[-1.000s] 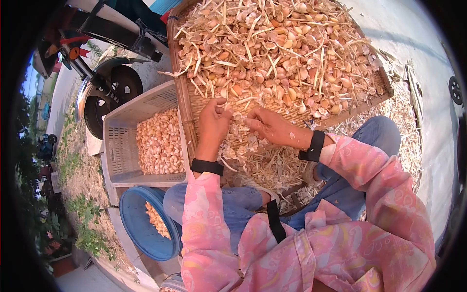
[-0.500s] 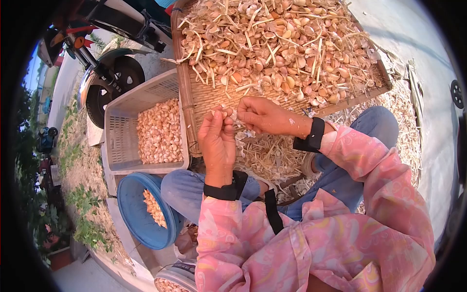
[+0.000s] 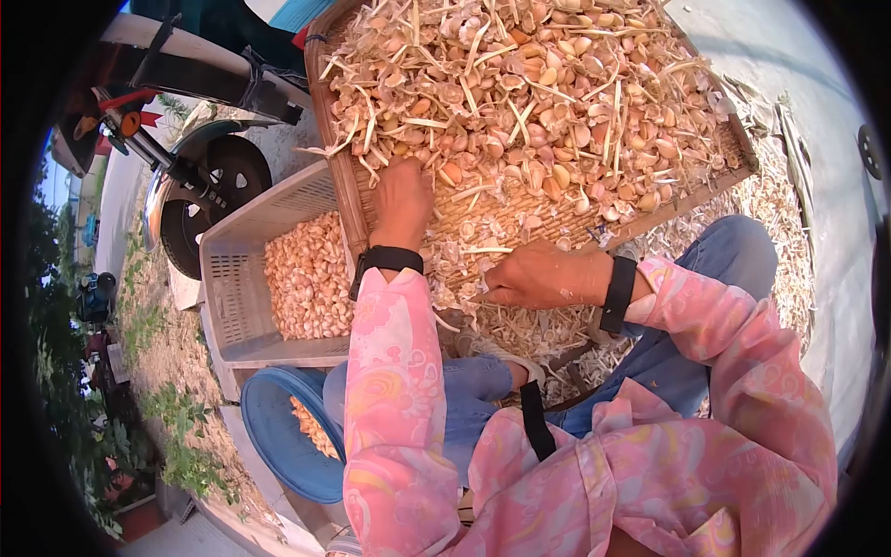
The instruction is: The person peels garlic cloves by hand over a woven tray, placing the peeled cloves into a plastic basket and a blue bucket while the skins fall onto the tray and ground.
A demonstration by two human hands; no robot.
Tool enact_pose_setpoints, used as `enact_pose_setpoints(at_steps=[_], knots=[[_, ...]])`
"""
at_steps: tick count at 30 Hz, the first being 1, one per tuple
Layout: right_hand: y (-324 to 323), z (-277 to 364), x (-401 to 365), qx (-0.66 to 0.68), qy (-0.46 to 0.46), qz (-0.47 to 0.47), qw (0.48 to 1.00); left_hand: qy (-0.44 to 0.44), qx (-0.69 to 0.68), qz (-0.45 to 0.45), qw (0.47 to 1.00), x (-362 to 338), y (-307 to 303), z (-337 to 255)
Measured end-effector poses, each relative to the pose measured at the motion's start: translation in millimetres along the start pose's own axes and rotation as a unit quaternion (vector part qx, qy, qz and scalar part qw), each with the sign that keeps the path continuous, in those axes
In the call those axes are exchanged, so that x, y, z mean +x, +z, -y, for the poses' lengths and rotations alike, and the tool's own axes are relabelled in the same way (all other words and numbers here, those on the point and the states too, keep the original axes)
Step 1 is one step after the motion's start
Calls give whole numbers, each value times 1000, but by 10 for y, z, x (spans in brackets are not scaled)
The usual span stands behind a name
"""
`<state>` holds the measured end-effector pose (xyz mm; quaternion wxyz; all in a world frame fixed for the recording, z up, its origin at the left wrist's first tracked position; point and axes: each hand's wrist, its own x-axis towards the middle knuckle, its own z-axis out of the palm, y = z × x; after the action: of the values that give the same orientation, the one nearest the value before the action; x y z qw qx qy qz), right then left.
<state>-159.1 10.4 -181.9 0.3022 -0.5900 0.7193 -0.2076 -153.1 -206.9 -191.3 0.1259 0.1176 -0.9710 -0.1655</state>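
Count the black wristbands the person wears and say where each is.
2: one black wristband around the wrist of the left hand, another wristband around the wrist of the right hand. Both wrists show, so none seems hidden.

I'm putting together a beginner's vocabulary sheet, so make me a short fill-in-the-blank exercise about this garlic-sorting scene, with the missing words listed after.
1. The hand nearer the garlic pile is the person's ____ hand.
2. The round bucket near the plastic crate is coloured ____.
3. Both sleeves are mainly ____, with a faint pattern.
4. The band on the right wrist is coloured ____.

Missing words: left; blue; pink; black.
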Motion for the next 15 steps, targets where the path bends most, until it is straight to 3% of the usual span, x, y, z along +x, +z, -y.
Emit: enact_pose_setpoints(at_steps=[4,7,14,15], knots=[[-9,-46,-18,25,12,14,1000,-21,91,55,994,135,129,-86],[43,-42,-34,27,-2,17,1000,-35,74,91,992,173,113,-91],[142,-83,-64,30,-23,-11,999,-67,-12,113,991,-233,-44,-52],[129,-76,-54,21,-14,-3,1000,-92,-95,97,986,-289,-26,10]])
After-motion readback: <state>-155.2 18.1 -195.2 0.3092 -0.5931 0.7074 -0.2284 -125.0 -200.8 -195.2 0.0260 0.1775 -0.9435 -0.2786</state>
